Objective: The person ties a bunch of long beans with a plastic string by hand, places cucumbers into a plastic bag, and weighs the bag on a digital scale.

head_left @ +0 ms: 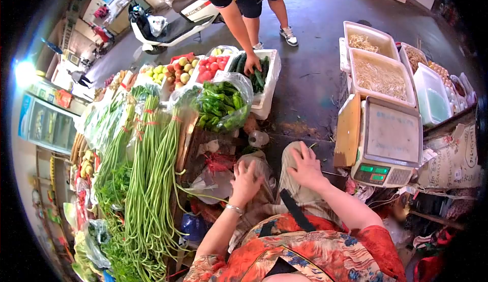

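Note:
My left hand rests on my left knee with its fingers spread, holding nothing. On the other knee lies my right hand, fingers also apart and bare. Long green beans, tied in bundles with red bands, lie to the left of my left hand. Beyond them is a clear bag of green peppers. Across from me, another person's hand reaches among the cucumbers in a white foam box. Right of my right hand stands a weighing scale with lit green digits.
Tomatoes and apples sit behind the peppers. At right, white tubs hold bean sprouts, with eggs farther right. A white scooter is parked at the back. A fridge stands far left.

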The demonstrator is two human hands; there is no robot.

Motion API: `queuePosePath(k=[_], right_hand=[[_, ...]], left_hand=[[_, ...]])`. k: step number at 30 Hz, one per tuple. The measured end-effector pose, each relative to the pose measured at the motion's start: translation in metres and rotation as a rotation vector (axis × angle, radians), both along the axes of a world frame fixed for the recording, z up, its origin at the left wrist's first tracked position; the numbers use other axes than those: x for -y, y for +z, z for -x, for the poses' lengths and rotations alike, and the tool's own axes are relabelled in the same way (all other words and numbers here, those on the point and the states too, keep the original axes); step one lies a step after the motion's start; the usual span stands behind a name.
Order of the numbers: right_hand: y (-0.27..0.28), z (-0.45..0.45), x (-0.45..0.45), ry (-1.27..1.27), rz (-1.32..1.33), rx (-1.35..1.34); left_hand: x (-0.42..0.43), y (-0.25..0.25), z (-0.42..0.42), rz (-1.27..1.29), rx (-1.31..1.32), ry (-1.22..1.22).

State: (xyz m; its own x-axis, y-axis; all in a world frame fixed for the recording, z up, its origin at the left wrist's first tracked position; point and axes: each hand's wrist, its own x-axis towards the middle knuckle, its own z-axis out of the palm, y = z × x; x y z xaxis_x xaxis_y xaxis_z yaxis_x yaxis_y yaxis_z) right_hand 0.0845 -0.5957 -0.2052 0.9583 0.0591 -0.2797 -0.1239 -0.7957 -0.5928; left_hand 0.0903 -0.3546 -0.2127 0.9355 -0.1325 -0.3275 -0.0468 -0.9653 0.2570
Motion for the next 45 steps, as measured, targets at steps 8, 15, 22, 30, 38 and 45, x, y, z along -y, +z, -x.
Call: queuePosePath(k=[8, 15, 22, 30, 38, 45], right_hand=[[-0.012, -0.049, -0.013, 0.121, 0.157, 0.048], [-0.032, -0.066, -0.015, 0.045, 0.072, 0.161], [-0.038, -0.080, -0.021, 0.008, 0.025, 0.268], [-0.046, -0.088, -0.022, 0.038, 0.074, 0.194], [-0.045, -0.090, -0.025, -0.001, 0.078, 0.165], [-0.041, -0.090, -0.024, 0.015, 0.103, 0.155]], left_hand=[[0.009, 0.006, -0.035, -0.008, -0.089, -0.017], [0.006, -0.011, -0.052, 0.034, -0.106, -0.035], [0.001, -0.015, -0.061, 0.183, -0.253, -0.016], [-0.007, -0.036, -0.056, 0.335, -0.154, 0.010], [-0.015, -0.050, -0.050, 0.421, -0.115, 0.034], [-0.019, -0.050, -0.043, 0.401, -0.013, -0.012]])
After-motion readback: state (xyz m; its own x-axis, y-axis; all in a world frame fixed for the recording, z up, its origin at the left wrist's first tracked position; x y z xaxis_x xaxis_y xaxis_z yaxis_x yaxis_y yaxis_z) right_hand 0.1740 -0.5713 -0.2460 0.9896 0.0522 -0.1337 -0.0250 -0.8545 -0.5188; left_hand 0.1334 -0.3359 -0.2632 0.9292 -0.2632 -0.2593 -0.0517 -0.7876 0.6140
